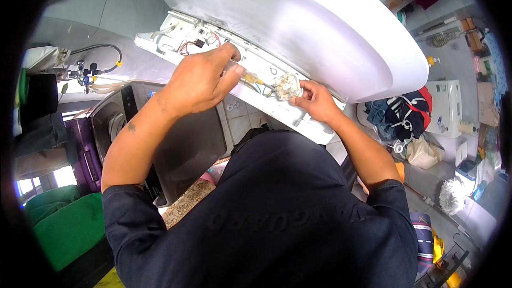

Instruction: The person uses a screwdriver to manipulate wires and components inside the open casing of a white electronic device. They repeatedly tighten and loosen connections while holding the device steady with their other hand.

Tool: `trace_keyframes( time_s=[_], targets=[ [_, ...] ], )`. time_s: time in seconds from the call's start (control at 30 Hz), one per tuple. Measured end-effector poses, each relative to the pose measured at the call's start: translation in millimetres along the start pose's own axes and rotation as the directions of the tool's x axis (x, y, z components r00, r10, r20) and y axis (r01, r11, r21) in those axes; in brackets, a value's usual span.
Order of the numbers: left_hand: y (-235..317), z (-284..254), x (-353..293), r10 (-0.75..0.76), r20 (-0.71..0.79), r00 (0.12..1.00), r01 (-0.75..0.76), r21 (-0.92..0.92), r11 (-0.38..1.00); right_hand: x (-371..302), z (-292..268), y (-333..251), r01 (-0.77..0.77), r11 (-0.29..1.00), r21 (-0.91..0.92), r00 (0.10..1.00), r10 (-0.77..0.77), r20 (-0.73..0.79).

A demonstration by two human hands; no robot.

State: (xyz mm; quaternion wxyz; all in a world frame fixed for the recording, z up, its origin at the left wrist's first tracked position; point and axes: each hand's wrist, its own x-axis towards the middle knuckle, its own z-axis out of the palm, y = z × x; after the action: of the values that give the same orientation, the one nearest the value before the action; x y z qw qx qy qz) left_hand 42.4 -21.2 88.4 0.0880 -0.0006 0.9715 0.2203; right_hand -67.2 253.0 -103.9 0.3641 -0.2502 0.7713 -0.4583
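My left hand (205, 77) is closed around the clear and yellow handle of a slim tool (248, 77) that looks like a screwdriver. Its thin dark end points right, toward a whitish, brown-stained component (287, 86). Thumb and fingers of my right hand (318, 101) pinch that component at its right edge. Both hands are over a long white open housing (306, 124), which lies slantwise in front of me. Red and dark wires (188, 46) show inside its left part, and more wires run beside the component. Whether the tool's tip touches the component, I cannot tell.
A large white curved panel (298, 26) rises behind the housing. To the left stand a dark appliance (189, 144) and hoses with valves (88, 74). At the right are piled clothes (400, 117), a white box-shaped unit (447, 106) and a fluffy white duster (452, 196).
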Motion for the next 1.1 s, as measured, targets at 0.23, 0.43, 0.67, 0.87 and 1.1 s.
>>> trace_keyframes(
  time_s=[0.23,0.43,0.67,0.87,1.1],
  targets=[
    [-8.5,10.8,-2.0,0.012,-0.087,0.996,-0.020,-0.094,0.995,-0.6,-0.5,-2.3,-0.017,1.000,-0.010,1.000,0.017,-0.002],
    [-11.5,10.0,-2.3,0.156,-0.191,0.969,-0.176,-0.091,0.980,1.8,-0.5,2.9,-0.042,0.999,0.017,0.999,0.042,0.010],
    [-2.7,3.6,-0.1,-0.176,0.048,0.983,0.178,-0.061,0.982,1.6,0.4,7.4,-0.023,1.000,-0.019,0.999,0.022,-0.023],
    [-14.5,15.2,-3.4,0.194,-0.182,0.964,-0.221,-0.139,0.965,2.6,0.0,8.1,-0.038,0.999,0.000,0.999,0.038,-0.003],
    [-5.7,8.7,-4.6,0.087,-0.158,0.984,-0.110,-0.142,0.984,2.2,1.1,7.6,-0.020,0.999,-0.027,0.999,0.019,-0.030]
  ],
)
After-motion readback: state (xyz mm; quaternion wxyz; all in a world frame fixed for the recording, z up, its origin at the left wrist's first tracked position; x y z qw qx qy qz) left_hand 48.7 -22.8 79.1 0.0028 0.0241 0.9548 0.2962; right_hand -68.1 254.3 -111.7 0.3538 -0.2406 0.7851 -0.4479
